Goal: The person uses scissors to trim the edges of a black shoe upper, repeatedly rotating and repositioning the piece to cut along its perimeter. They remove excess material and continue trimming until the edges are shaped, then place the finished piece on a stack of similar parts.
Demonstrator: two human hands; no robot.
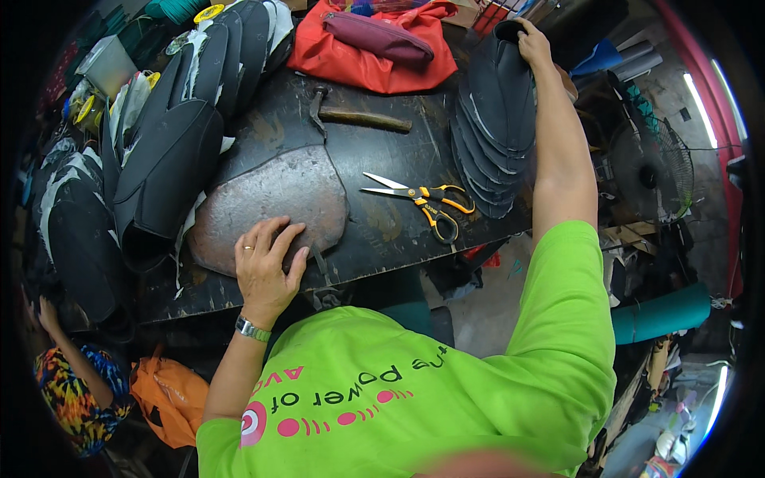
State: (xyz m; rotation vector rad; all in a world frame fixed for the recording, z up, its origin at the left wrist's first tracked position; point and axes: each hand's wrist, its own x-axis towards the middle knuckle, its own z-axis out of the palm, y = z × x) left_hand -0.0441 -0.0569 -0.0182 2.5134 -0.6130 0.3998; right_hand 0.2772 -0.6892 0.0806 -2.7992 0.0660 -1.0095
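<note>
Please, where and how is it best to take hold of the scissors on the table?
Probably best by the handles, coming from the near edge of the table. The scissors lie with their slightly open blades pointing left, away from that grip. The handles spread toward the right and the near edge; the black stack sits close on their right, so the near side looks freer.
</note>
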